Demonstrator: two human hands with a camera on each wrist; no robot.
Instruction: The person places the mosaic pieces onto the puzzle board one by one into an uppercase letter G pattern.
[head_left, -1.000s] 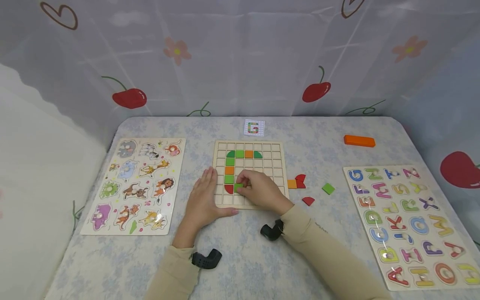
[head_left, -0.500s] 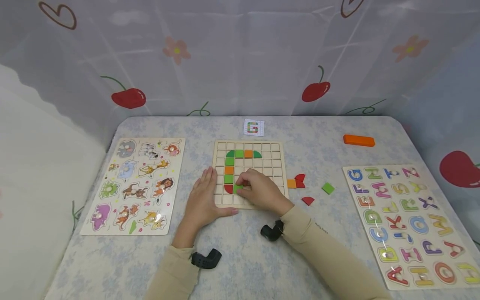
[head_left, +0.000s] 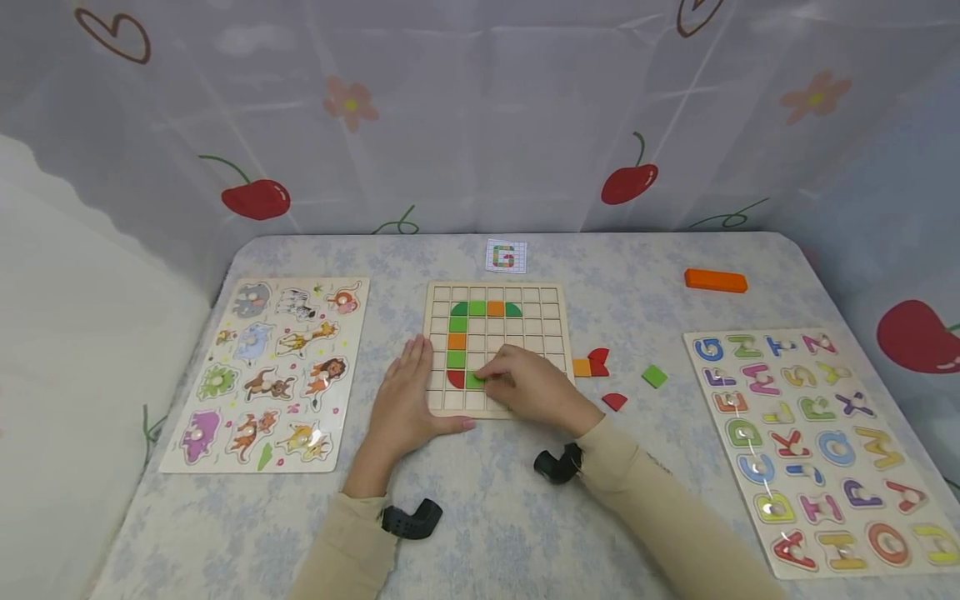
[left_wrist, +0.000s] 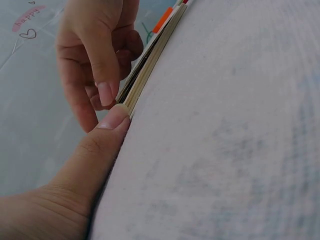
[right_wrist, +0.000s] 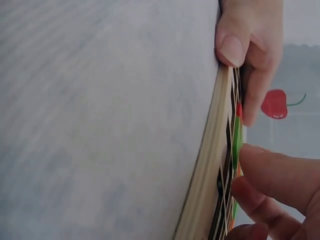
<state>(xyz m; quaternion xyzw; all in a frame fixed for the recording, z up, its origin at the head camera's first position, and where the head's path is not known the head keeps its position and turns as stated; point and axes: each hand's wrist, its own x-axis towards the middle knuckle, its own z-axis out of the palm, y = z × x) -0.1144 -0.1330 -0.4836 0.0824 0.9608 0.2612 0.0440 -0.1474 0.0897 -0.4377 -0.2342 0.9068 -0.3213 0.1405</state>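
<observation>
A flat, pale wooden board (head_left: 536, 342), ruled by thin raised ridges into square cells, is laid on the blue-mottled cloth (head_left: 480, 517). Its edges are touched by the left hand (head_left: 405, 408) — fingers laid straight, thumb stretched wide. A smooth green square (head_left: 473, 381) is set on the board beside a red quarter-round (head_left: 456, 379) and is touched by the bent fingers of the right hand (head_left: 536, 383); whether it is pinched cannot be told. Off the board's right side, an orange square (head_left: 582, 367) and a loose green square (head_left: 655, 377) are seen.
</observation>
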